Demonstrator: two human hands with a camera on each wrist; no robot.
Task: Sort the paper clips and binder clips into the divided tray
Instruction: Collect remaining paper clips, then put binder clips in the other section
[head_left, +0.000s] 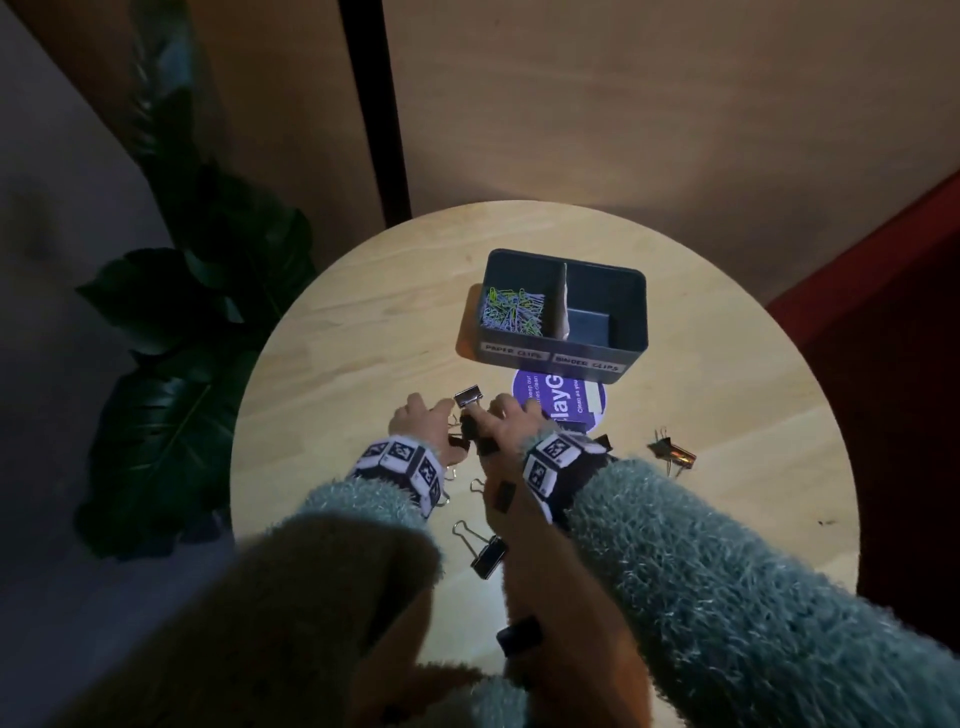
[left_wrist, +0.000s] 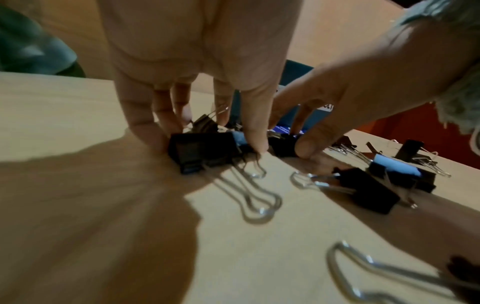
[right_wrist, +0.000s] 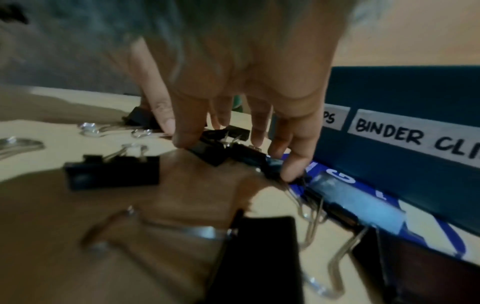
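Observation:
The dark divided tray (head_left: 638, 317) stands on the far side of a round wooden table, labelled for paper clips and binder clips. Coloured paper clips (head_left: 511, 310) fill its left compartment; a dark block (head_left: 587, 325) lies in the right one. In front of it my left hand (head_left: 423, 418) (left_wrist: 205, 142) grips a black binder clip (left_wrist: 202, 152) on the table between thumb and fingers. Close beside it, my right hand (head_left: 506, 415) (right_wrist: 236, 154) pinches another black binder clip (right_wrist: 207, 152). A further binder clip (head_left: 469, 397) lies between the fingertips of both hands.
Loose binder clips lie nearer me (head_left: 488, 556), under my right forearm (head_left: 504, 496) and off to the right (head_left: 670, 452). A round purple sticker (head_left: 558, 400) sits just before the tray. A dark plant (head_left: 208, 322) stands left of the table; something red lies to the right.

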